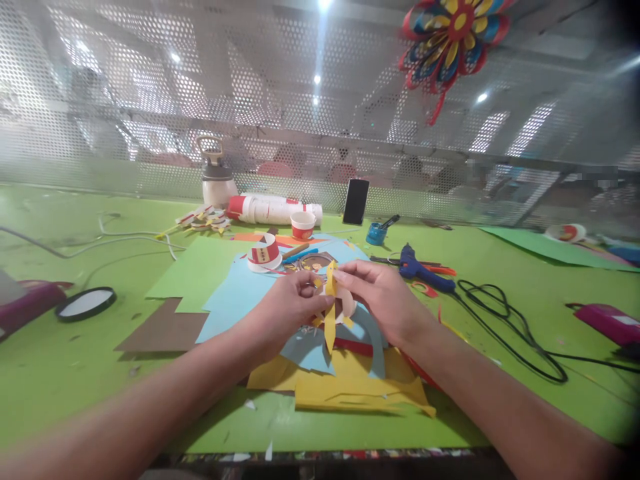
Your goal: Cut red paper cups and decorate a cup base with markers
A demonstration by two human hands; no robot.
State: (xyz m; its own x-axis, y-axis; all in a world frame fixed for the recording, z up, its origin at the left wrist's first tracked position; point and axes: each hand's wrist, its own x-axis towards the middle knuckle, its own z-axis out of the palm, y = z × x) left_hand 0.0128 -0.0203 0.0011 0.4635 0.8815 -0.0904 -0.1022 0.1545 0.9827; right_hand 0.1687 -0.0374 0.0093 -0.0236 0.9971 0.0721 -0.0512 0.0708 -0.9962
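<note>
Between my two hands a narrow yellow paper strip stands upright, its lower end pointed. My left hand pinches it from the left, thumb across its middle. Near the top, the fingertips of my right hand close on its right edge. Right behind the strip is a white cut paper-cup piece with small yellow bits, partly hidden by my fingers; I cannot tell whether it is joined to the strip. Below lie blue paper and folded yellow paper.
A blue glue gun with a black cord lies at right. Behind are a cut paper cup, a red-and-white cup, stacked cups, a blue jar and a phone. Green sheets and a black-rimmed disc lie left.
</note>
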